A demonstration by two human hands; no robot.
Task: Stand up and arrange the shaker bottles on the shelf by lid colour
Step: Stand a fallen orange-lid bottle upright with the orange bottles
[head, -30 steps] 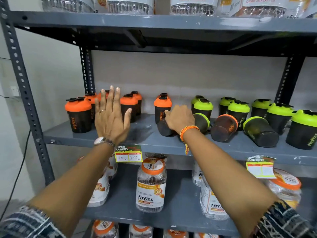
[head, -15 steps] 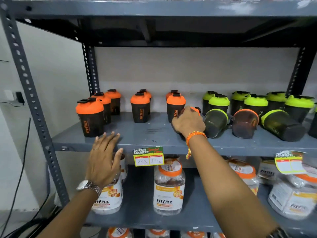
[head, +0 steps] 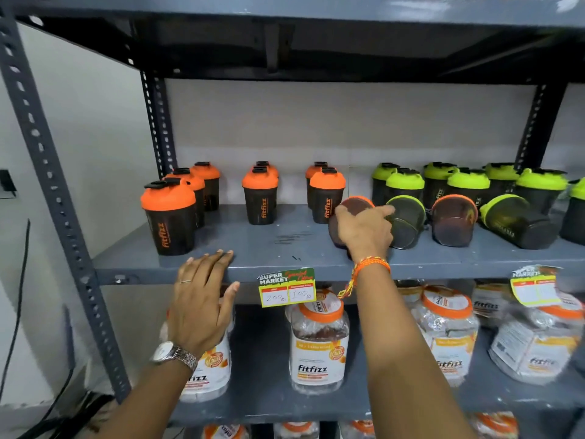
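Dark shaker bottles stand on the grey middle shelf. Several with orange lids stand on the left half, several with green lids at the right back. My right hand is closed on a fallen orange-lidded bottle that lies on its side. Beside it lie a fallen green-lidded bottle, another fallen orange-lidded bottle and a second fallen green-lidded bottle. My left hand rests open on the shelf's front edge, fingers spread, holding nothing.
A price tag hangs from the shelf's front edge, a second tag further right. Fitfizz jars with orange lids fill the lower shelf. A perforated upright post stands at the left, cables on the floor beside it.
My left hand dropped from among the orange-lidded bottles to the shelf's front edge. My right hand stayed on the fallen orange-lidded bottle, which now shows its orange lid rim lifted.
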